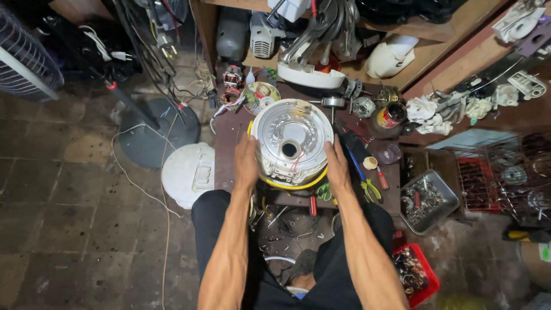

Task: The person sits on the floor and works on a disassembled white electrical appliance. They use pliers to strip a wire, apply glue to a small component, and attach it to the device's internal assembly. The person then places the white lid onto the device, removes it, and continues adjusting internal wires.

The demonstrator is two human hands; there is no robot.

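A round white and silver appliance body (291, 140) with a yellow rim and a dark hole in its middle stands upside down on a small dark workbench (227, 146). My left hand (245, 162) grips its left side. My right hand (337, 166) grips its right side. Thin red and white wires run across the exposed underside. Both forearms reach up from the lower edge of the view, over my dark trousers.
A white round lid (188, 174) and a grey fan base (158, 132) lie on the tiled floor at left. Pliers (372, 188), a can (391, 115) and small parts crowd the bench. A metal tray (429, 201) and a red tray (414, 272) of screws sit at right.
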